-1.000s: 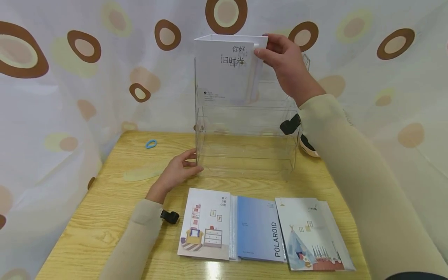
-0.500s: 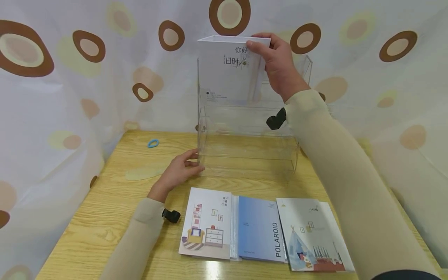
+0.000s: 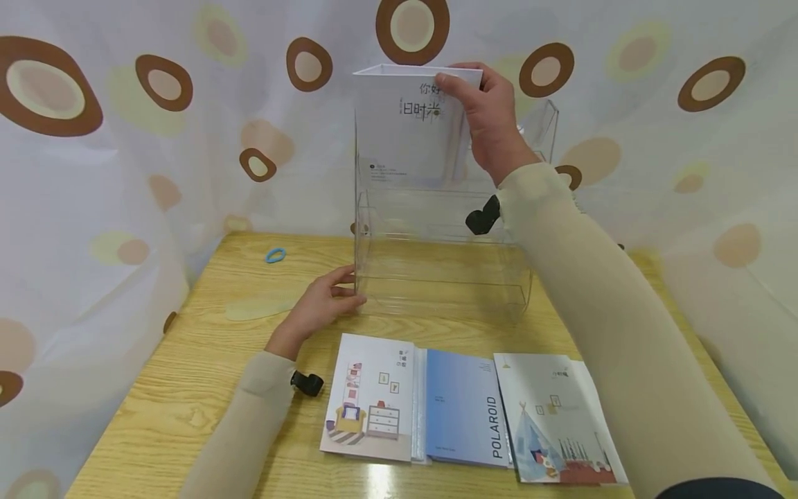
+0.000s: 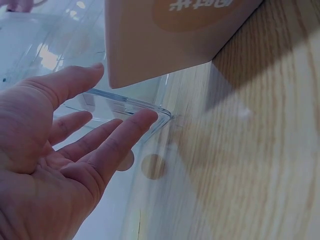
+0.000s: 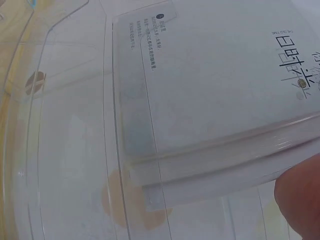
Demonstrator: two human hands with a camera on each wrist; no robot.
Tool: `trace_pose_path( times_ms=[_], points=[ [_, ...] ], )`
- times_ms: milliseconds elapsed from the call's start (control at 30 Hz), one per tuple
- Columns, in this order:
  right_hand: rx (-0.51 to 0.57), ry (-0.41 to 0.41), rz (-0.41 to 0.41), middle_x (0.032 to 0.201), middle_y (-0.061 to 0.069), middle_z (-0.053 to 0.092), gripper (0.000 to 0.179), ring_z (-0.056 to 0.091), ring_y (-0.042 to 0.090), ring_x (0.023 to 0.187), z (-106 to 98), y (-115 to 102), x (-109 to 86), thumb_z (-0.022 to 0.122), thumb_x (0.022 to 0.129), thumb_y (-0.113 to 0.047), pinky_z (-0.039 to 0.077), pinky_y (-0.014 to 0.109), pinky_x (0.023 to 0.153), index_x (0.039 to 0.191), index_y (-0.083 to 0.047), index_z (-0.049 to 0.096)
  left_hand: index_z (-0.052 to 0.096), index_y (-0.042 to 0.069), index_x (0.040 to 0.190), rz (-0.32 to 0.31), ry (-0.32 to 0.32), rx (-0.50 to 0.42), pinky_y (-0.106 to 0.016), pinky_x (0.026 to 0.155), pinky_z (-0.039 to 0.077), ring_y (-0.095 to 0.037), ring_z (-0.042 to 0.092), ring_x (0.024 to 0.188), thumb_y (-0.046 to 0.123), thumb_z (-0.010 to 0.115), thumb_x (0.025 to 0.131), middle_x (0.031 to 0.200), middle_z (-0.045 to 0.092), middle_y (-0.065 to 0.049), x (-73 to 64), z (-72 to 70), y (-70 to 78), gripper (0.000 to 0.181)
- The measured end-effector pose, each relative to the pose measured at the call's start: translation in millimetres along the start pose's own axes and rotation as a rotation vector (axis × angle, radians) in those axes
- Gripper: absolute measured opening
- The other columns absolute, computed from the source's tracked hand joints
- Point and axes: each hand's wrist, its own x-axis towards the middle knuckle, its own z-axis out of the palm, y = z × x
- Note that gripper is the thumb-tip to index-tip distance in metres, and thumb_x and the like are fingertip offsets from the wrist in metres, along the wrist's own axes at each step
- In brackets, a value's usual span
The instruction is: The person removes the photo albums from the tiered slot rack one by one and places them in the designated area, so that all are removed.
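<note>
My right hand [image 3: 491, 114] holds a white photo album [image 3: 395, 135] by its upper right edge, thumb on the front cover and fingers behind. The album stands upright in the top tier of a clear acrylic rack [image 3: 444, 281]; in the right wrist view, the album's lower part [image 5: 200, 90] lies behind transparent panels, with my thumb [image 5: 300, 192] at its edge. At the rack's lower left side, my left hand [image 3: 319, 303] touches the panel with relaxed, spread fingers. Its fingers [image 4: 112, 145] extend beside the clear corner in the left wrist view.
Three albums lie in front of the rack: a white one with a yellow chair picture [image 3: 368, 398], a blue one marked POLAROID [image 3: 464, 409] and one with a tent picture [image 3: 548, 416]. A blue ring [image 3: 276, 255] sits back left. A patterned curtain [image 3: 187, 138] hangs behind.
My right hand has shifted left along the album's top edge, its thumb now further onto the cover. The album has hardly moved. My left hand keeps its place at the rack.
</note>
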Motion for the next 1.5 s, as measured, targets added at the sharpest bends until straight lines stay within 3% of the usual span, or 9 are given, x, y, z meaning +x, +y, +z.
trace_pose_path(
  times_ms=[967,1500],
  points=[
    [-0.055,0.002,-0.011,0.115,-0.004,0.077,0.018,0.072,0.018,0.112,5.5,-7.1,-7.3,0.086,0.101,-0.025,0.055,0.038,0.107,0.117,-0.02,0.078,0.031,0.006,0.177,0.0,0.0,-0.005,-0.049,0.107,0.066,-0.048,0.059,0.149,0.008,0.073,0.11,0.17,0.047,-0.028,-3.2,2.0,2.4,0.079],
    [-0.02,0.014,-0.026,0.113,-0.004,0.076,0.015,0.072,0.017,0.109,5.1,-13.7,-5.5,0.084,0.101,-0.023,0.055,0.038,0.106,0.114,-0.02,0.078,0.033,0.007,0.177,0.014,0.003,0.002,-0.048,0.105,0.067,-0.047,0.062,0.147,0.01,0.074,0.109,0.169,0.049,-0.027,-3.2,1.4,0.0,0.079]
  ],
)
